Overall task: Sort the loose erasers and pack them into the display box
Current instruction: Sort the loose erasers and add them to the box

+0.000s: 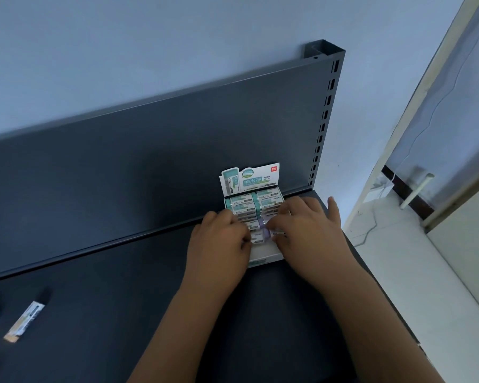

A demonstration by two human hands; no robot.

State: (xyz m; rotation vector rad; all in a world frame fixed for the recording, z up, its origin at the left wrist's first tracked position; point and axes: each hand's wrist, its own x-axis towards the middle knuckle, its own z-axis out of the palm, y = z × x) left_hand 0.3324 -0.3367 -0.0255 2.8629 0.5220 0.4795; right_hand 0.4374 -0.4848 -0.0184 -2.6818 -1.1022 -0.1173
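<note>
Dark metal shelf [138, 305], pale wall behind. The display box [266, 255] stands at the shelf's back right corner, with rows of sleeved erasers [243, 203] inside. The left hand [221, 240] curls over the box's left side, grip unclear. The right hand [307, 225] is spread, pressing the rows. The erasers are likely light and firm: pinch their long sides.

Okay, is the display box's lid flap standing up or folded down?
Standing up: the printed flap rises behind the packed erasers, in front of the shelf's back panel.

Display box [264, 254]: one. Loose erasers [25, 321]: two visible. Hands [219, 239]: two.
</note>
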